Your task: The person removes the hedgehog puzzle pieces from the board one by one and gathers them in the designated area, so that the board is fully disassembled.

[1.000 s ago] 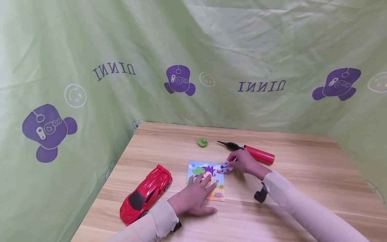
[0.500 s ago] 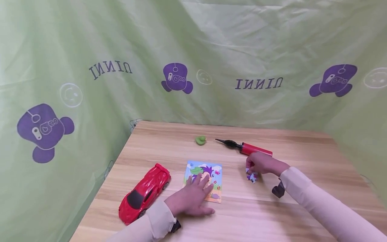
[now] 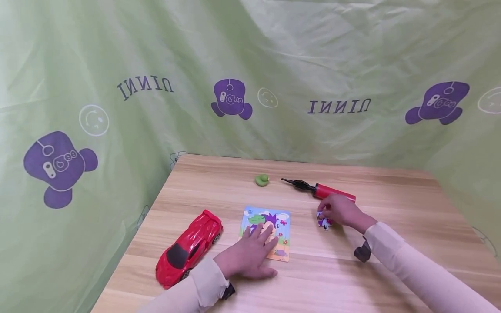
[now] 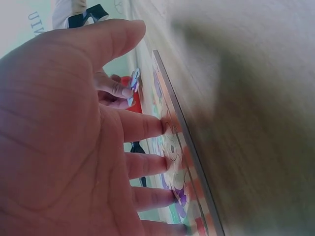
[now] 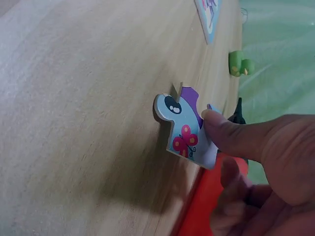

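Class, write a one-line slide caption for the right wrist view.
A right hand pinches a butterfly-printed puzzle piece, with a wooden tabletop and a green toy duck in the background.

Puzzle piece (image 5: 183, 130): light blue, purple; pink butterfly (image 5: 185, 141). Puzzle board (image 3: 282, 234): blue, orange; half-hidden middle perhaps peach. Car (image 3: 189, 248): red.

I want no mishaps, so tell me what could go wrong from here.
The right hand pinches the jigsaw piece at one end, so it might slip. That hand is close to the balloon pump and could knock it. The left hand touches the jigsaw puzzle and could shift it.
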Tool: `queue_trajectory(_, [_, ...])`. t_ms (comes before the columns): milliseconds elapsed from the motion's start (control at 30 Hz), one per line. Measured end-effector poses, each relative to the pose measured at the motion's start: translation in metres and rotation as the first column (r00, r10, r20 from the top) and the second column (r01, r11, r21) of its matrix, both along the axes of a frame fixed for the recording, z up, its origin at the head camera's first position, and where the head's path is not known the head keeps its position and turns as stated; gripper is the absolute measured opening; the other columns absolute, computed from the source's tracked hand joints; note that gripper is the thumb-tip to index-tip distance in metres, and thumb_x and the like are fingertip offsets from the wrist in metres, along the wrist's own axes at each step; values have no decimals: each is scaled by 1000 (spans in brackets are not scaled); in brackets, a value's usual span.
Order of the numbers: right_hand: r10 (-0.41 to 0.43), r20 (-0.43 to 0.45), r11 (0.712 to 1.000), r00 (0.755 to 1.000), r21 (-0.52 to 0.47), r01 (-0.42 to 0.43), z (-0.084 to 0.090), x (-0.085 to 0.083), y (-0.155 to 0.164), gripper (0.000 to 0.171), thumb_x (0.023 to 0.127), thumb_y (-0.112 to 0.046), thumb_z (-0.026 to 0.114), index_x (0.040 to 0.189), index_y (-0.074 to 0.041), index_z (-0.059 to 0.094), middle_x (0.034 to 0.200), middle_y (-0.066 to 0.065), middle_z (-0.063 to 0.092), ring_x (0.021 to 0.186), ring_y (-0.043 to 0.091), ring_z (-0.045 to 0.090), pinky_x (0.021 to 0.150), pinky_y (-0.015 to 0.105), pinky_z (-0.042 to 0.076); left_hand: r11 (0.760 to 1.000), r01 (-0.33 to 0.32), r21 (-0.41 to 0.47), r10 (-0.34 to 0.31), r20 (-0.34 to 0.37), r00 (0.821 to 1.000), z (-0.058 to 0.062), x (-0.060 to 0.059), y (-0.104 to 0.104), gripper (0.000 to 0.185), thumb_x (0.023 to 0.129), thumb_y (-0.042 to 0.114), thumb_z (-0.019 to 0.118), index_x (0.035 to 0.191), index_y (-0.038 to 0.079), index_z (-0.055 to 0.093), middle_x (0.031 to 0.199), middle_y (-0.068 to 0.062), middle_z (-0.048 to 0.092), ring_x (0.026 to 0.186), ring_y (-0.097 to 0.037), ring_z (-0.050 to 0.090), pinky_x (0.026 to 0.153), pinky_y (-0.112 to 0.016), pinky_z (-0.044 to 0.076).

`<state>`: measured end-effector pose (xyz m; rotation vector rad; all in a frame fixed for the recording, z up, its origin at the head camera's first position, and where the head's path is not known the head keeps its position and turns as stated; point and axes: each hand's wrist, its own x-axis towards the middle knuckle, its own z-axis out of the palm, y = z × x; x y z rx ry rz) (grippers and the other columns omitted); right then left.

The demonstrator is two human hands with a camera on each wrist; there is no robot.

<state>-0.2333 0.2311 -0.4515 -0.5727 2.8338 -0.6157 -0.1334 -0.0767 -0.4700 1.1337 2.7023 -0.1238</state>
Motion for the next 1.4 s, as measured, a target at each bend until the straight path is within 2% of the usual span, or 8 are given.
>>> queue_trajectory(267, [-32,-44,999,999,22,33,-4,4,-5,13,74,-18,76,85,-14,71,68,-7,59,58,10,49,55,26,42,1000,21,2,-21,-11,1000,1,1,-2,82,82,69,39,146,19,27,152,-11,15,136,-39,15,103,-58,23])
queue_trajectory(467, [92,-115,996,989,-10,-94,3,11,-44,12,78,-17,72,90,-16,70,77,-9,63,65,6,52,63,25,46,999,-15,48,16,-28,999,0,-2,-2,74,83,64,45,142,20,35,148,-13,23,134,-36,22,101,-58,26])
queue_trajectory(633, [235,-165,971,958,-6,-239,-3,6,-96,15,81,-20,69,94,-15,69,84,-7,64,75,7,56,72,28,48,999,-25,32,28,-119,992,-2,-1,0,75,81,65,46,139,18,41,142,-17,30,128,-33,30,97,-60,31])
queue_trajectory(767, [279,-199,960,939,34,-278,-12,3,-130,22,82,-22,68,100,-9,67,87,-2,60,77,10,54,74,31,47,1000,-18,23,21,-167,986,-3,2,3,78,80,67,45,137,14,43,139,-17,36,126,-32,35,94,-59,35])
queue_trajectory(933, [253,-241,966,937,109,-233,-18,7,-148,21,79,-21,70,93,-6,65,78,-1,51,68,13,47,63,30,44,999,-21,43,26,-127,992,-6,7,4,82,80,69,42,137,11,42,143,-20,32,131,-35,30,95,-57,36])
queue_trajectory(1067, [194,-259,980,946,93,-176,-19,8,-153,25,77,-22,72,91,-4,63,77,3,53,67,15,48,63,32,45,999,-15,39,21,-146,989,-7,9,6,85,79,71,40,137,8,42,143,-22,31,132,-37,28,94,-58,36])
queue_trajectory(1233, [115,-164,993,980,34,-111,-20,4,-155,33,77,-26,73,97,-3,60,83,4,54,71,15,50,67,32,45,999,-17,46,24,-155,988,-6,7,8,88,78,74,38,136,8,43,139,-20,35,129,-35,31,91,-58,38])
queue_trajectory(1400, [79,-95,996,992,-34,-83,-18,-3,-155,24,75,-25,75,86,-8,63,75,-1,53,68,13,48,66,29,43,998,-21,56,28,-125,992,-4,6,8,88,77,76,37,134,10,46,135,-16,38,127,-33,34,92,-57,39])
